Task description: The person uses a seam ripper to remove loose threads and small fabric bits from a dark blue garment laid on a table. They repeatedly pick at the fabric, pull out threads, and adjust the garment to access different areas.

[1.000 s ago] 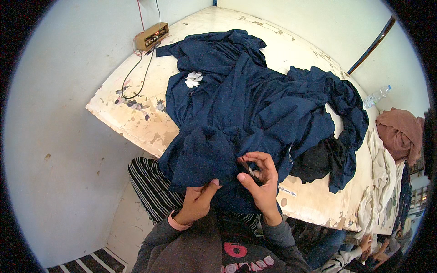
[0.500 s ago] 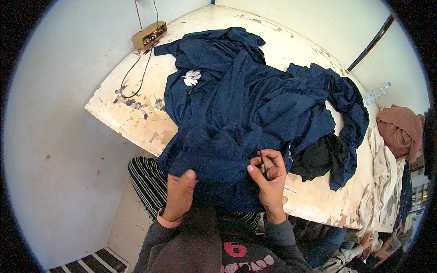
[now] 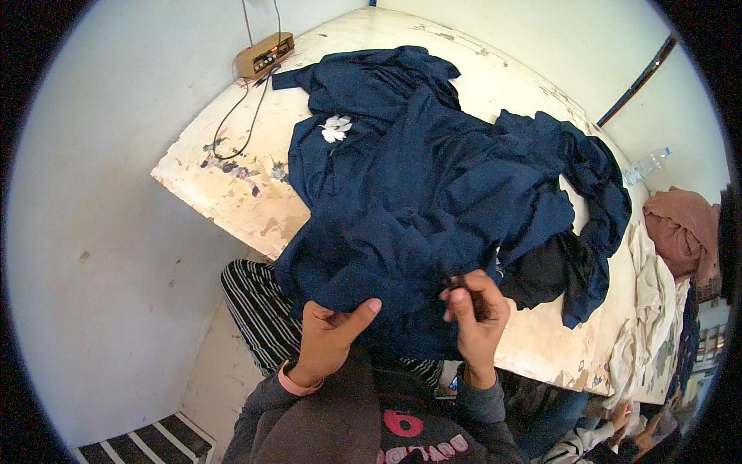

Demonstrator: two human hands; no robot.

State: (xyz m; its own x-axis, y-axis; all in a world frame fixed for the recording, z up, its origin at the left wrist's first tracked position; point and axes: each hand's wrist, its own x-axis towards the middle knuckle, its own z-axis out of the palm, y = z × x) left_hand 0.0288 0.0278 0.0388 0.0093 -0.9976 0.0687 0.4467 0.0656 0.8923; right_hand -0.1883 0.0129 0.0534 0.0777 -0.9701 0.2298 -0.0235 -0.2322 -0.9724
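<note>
Lower centre, my left hand probably steadies the blue cloth — pinch unclear — while my right hand pinches a dark tool.

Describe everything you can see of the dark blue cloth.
The dark blue cloth is plain, matt and soft-looking, like woven fabric, rumpled into many folds. It sprawls across the pale table and over its near edge toward the lap; whether it is one piece is unclear. White scraps lie on its left part, black cloth against its right side. The left hand is at its near left edge; the right hand, pinching a small dark object, is over it, contact unclear.
</note>
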